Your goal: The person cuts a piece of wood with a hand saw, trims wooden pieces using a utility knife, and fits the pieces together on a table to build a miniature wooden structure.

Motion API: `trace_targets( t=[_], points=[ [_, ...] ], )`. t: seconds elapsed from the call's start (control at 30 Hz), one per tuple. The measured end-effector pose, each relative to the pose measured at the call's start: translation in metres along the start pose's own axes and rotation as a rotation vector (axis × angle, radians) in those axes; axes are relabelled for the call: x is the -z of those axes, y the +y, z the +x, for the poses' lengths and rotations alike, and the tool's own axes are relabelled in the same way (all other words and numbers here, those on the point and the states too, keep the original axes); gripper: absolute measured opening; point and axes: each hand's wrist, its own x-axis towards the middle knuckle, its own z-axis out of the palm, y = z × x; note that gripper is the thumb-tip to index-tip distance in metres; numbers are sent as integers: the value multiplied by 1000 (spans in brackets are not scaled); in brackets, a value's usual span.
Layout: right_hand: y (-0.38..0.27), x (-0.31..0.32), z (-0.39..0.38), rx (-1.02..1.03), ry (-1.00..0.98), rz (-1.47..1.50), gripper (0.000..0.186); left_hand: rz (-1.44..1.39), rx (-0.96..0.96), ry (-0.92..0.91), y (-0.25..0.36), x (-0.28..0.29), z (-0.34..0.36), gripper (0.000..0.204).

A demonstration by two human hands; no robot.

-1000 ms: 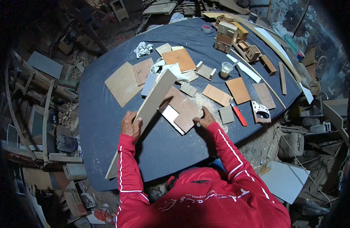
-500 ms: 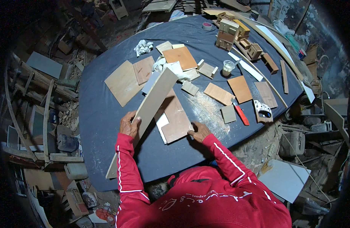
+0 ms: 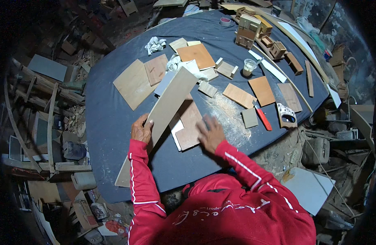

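Note:
My left hand grips the edge of a long, flat wooden board, tilted up off the table, its lower end beside my left sleeve. My right hand is open, fingers spread and slightly blurred, at the right edge of a notched plywood piece. Whether it touches the plywood, I cannot tell. A white-edged sheet shows under the plywood, and the raised board hides part of both.
Dark cloth covers the table. To the right are a red-handled knife, a handsaw handle, a plastic cup and several wood pieces. Small wooden drawer boxes stand at the far right. Scrap wood litters the floor.
My right hand has let go of the plywood's lower right corner and moved up along its edge, fingers spreading. My left hand keeps its hold on the board.

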Motion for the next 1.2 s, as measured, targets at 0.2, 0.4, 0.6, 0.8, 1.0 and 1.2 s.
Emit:
trace_targets(
  t=[0.2, 0.4, 0.6, 0.8, 1.0, 1.2],
  points=[
    [36, 12, -27, -479, 188, -32, 55, 1, -26, -102, -8, -9, 10, 38],
    [58, 39, -48, -369, 289, 273, 30, -155, 94, -299, -29, -42, 24, 36],
    [64, 65, -96, -679, 269, 588, 34, 118, 122, -253, -47, -90, 36, 41],
    [84, 62, -128, -723, 399, 708, 26, 178, 98, -246, -78, -105, 38, 51],
    [98, 58, -143, -794, 457, 835, 20, 495, -215, -37, -66, -98, 41, 45],
    [106, 62, -152, -782, 544, 859, 15, -449, -218, 47, 152, -82, 10, 13]
  ],
)
